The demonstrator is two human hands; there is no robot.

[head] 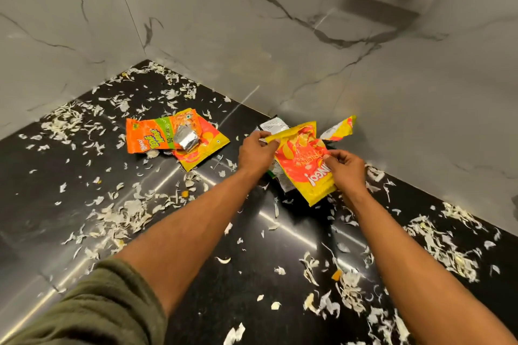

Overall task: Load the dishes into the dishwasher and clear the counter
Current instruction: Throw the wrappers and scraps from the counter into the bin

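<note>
Both hands grasp a yellow snack wrapper [305,168] near the counter's [84,204] back edge.
Left hand [256,152] pinches its top; right hand [346,169] its side.

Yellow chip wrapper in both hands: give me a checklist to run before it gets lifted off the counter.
1. Left hand pinches the yellow wrapper's top edge: ok.
2. Right hand grips its side: ok.
3. Wrapper empty: cannot tell.
4. Wrappers beneath it gathered too: not ok, they lie loose.
5. Orange wrappers further left collected: not ok, on the counter.
6. White scraps cleared: not ok, scattered all over.
</note>
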